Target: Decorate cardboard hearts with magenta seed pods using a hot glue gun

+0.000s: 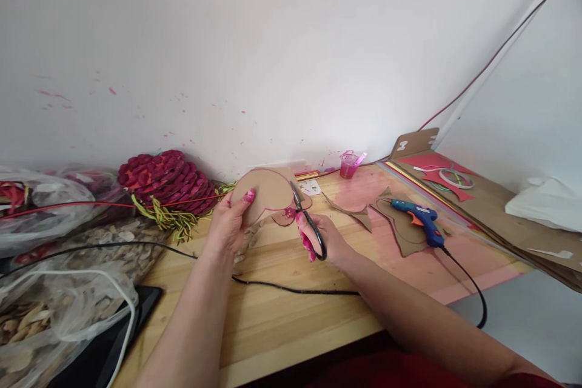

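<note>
My left hand (230, 218) grips a piece of cardboard (271, 190) by its left edge, thumb on top. A curved purple line is drawn on the cardboard. In my right hand (321, 236) is a pair of scissors (299, 195) with black handles, its blades at the right edge of the cardboard. Whether the blades are parted I cannot tell. Below the cardboard, a small cardboard piece with a pink patch (286, 215) shows in part. Pink stains mark the fingers of both hands.
A blue glue gun (416, 212) lies on a cardboard piece (404, 239) at right, its cord trailing off the table (282, 321). A pink cup (349, 167) stands by the wall. At left are a magenta layered object (166, 179), plastic bags (68, 297) and a black cable (291, 287).
</note>
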`<action>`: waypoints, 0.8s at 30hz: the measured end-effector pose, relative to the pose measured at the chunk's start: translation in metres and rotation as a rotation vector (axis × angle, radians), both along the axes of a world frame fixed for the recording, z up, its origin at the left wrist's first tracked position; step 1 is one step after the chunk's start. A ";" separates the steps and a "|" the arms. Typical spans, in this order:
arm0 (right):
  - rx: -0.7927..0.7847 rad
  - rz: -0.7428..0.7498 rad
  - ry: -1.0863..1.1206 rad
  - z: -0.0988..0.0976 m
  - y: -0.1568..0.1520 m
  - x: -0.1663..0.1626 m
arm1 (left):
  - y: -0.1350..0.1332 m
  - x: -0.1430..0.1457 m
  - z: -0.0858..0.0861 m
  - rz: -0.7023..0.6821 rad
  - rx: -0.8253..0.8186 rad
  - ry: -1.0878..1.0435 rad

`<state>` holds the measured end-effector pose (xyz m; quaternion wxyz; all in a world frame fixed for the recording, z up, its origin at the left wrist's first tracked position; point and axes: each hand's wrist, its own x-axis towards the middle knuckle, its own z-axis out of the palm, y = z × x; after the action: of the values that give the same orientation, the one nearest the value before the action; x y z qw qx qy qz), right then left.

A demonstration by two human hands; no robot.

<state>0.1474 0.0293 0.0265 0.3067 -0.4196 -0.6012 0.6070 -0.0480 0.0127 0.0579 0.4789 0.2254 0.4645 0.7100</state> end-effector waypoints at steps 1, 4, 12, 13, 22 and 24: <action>-0.008 0.039 0.018 0.001 0.000 0.000 | 0.001 -0.002 0.000 0.015 0.006 0.013; -0.014 0.177 0.037 0.004 -0.001 0.001 | 0.003 -0.013 0.000 0.103 0.010 0.035; 0.017 0.313 -0.036 0.008 -0.003 0.006 | 0.008 -0.032 -0.002 0.238 0.046 -0.007; 0.024 0.318 -0.042 0.008 -0.003 0.006 | 0.008 -0.031 -0.003 0.236 0.044 -0.012; 0.006 0.330 -0.075 0.011 -0.004 0.008 | 0.008 -0.029 -0.002 0.195 0.036 0.022; -0.019 0.294 -0.070 0.009 -0.003 0.007 | 0.007 -0.028 -0.002 0.191 0.036 0.026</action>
<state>0.1545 0.0267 0.0356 0.1894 -0.3506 -0.6608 0.6360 -0.0757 0.0200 0.0560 0.3987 0.1977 0.4771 0.7578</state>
